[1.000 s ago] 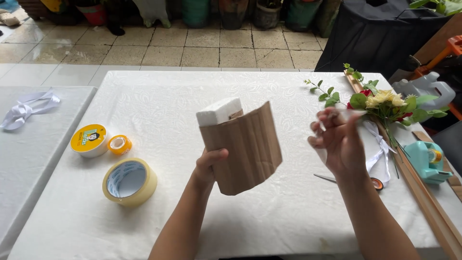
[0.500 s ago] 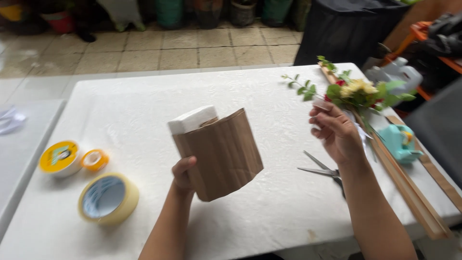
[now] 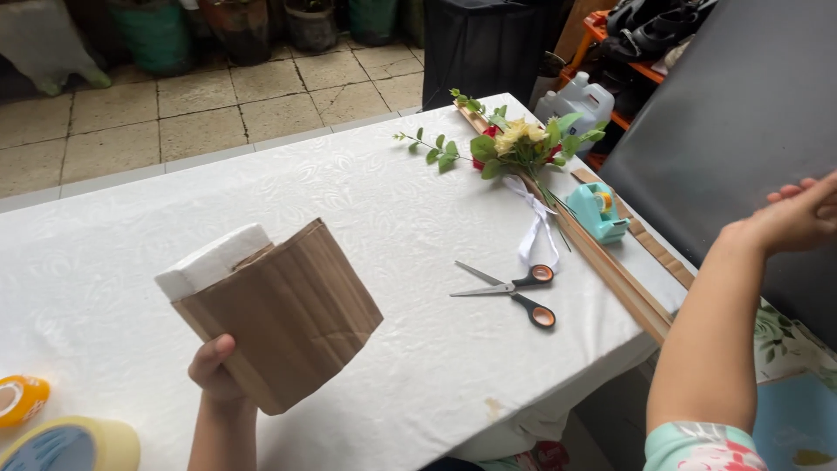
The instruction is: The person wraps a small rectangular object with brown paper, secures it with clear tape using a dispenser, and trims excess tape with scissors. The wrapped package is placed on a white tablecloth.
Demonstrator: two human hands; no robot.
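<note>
Scissors (image 3: 514, 293), flowers (image 3: 521, 142) near table's (image 3: 366, 183) right edge. Left hand (image 3: 216, 373) grips box (image 3: 277, 316) from below. Right hand (image 3: 798, 216) off table, grip unclear.

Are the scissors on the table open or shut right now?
Open. The scissors lie flat on the white table, blades spread apart toward the left and the two orange-lined handles parted; neither hand touches them.

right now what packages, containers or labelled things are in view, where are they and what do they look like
Wrapped block: held up by the left hand, white block in ribbed brown paper.
Tape rolls: bottom left on the table, one orange, one pale yellow with a blue core label.
Tape dispenser: right table edge, teal.
Jug: beyond the table's far right corner, whitish plastic.
</note>
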